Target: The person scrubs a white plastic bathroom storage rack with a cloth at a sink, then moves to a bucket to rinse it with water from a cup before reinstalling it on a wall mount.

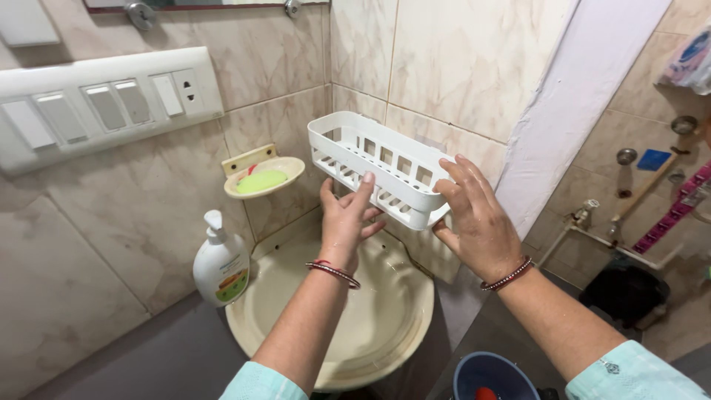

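Hands are holding a white rack (378, 164) against the corner tiles above the basin (385, 333). Its long axis is running from ten to four o'clock; the left hand (346, 216) is gripping its front rail mid-length, the right hand (478, 218) is clasping the four o'clock end.

Pale turquoise sleeves (629, 374) — red beaded bracelets (335, 272) on both wrists.

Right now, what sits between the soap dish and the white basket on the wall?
Nothing. In the head view only bare marble-look tile separates the soap dish from the white basket, which the left hand and right hand both grip.
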